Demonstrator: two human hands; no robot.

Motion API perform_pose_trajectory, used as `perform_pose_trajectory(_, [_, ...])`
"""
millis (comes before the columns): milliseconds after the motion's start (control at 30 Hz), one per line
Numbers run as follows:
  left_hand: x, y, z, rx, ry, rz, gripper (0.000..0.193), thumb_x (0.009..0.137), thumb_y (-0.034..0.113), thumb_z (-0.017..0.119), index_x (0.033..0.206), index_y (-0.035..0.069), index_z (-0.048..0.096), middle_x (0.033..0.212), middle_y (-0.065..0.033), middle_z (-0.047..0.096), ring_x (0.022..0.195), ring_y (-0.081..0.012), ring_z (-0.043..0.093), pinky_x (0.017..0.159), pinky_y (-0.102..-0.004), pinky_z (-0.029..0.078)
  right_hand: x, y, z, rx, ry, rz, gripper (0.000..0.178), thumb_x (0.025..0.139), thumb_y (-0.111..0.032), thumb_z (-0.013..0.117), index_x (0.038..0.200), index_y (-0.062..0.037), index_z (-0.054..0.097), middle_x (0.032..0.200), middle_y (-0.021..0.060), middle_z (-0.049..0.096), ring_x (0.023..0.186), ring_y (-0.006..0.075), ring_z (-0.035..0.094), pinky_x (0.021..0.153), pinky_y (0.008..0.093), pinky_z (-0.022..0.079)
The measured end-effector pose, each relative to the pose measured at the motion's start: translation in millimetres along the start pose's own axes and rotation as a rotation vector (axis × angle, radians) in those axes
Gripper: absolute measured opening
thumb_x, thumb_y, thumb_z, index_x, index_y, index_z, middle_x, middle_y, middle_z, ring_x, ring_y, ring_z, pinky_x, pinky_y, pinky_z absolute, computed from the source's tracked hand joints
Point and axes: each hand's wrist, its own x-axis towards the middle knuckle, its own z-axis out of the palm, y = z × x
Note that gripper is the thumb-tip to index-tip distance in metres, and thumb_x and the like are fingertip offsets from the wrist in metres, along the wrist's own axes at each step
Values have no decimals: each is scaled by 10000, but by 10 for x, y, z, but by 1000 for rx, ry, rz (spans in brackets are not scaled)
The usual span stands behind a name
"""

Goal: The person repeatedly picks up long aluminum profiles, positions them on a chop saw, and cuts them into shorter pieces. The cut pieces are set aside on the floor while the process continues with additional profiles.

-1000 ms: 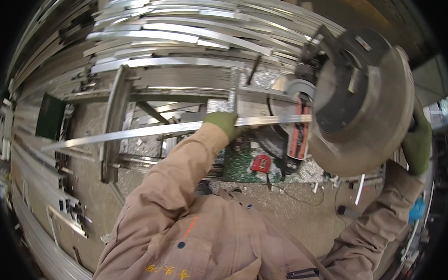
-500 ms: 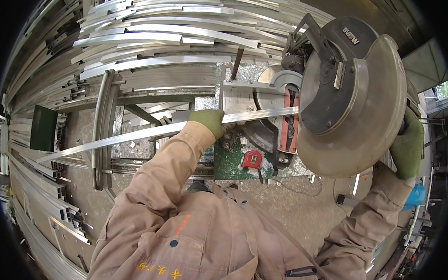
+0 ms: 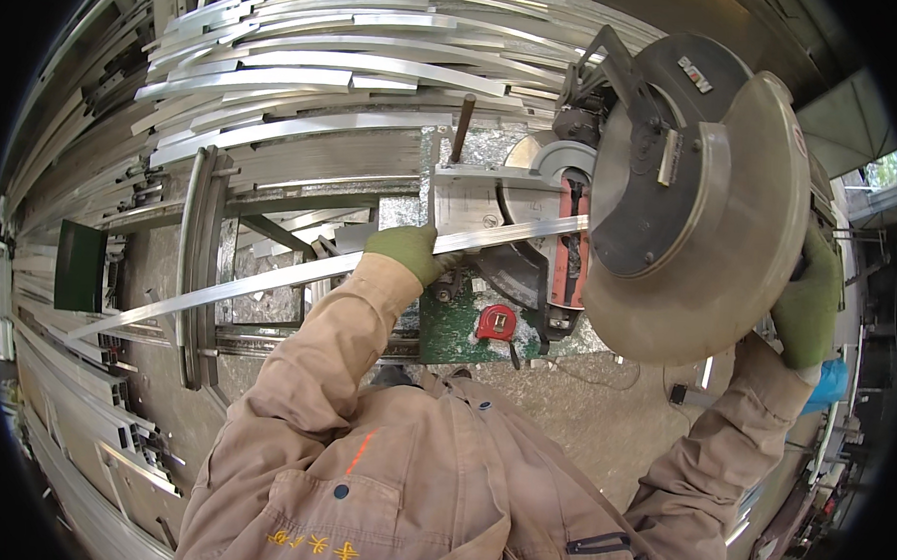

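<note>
In a green glove, my left hand [image 3: 407, 250] is closed round a long, thin aluminium bar [image 3: 218, 291]. The bar slants from the lower left up to the bed of a miter saw [image 3: 660, 204], and its right end passes out of sight behind the saw's round blade guard [image 3: 704, 281]. My right hand [image 3: 810, 306], also gloved in green, grips the saw head at its far right side. The guard hides part of those fingers and the handle. The saw head stands over a red slotted insert [image 3: 570, 245]. Whether the blade touches the bar cannot be seen.
A red tape measure [image 3: 497, 324] lies on the green bench [image 3: 446, 335] in front of the saw. Stacked metal profiles [image 3: 307, 79] fill the back and left. A metal support frame [image 3: 200, 269] stands under the bar. A rusty rod [image 3: 463, 129] rises behind the saw fence.
The whole scene has shifted slightly left in the picture. Both hands keep their holds, and the bar lies much as before across the saw bed.
</note>
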Motion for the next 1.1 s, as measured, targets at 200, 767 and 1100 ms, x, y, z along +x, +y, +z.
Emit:
perform_pose_trajectory(200, [7,-32,44,-70,11,8,843,1076,873,671,1293,83,871,1165,-245,889,1125,-462,854,1003,-562,665,-131,151,48,46,1,52,557,888,-51,936,1435,-10,841,1078,65,850,939,132,688,856,335,576])
perform_pose_trajectory(767, [29,-69,98,-51,35,20,761,1082,808,704,1259,87,876,1148,-224,896,1113,-447,862,988,-555,674,-91,210,2,75,-78,105,641,880,-84,971,1492,15,806,1226,105,893,1049,156,765,957,352,618])
perform_pose_trajectory(1100, [-104,57,118,-56,3,-41,679,1058,739,791,1287,106,880,1189,-213,897,1137,-423,866,998,-544,677,-64,199,-3,84,-72,73,617,901,-36,972,1497,2,818,1181,50,875,987,108,717,890,319,608])
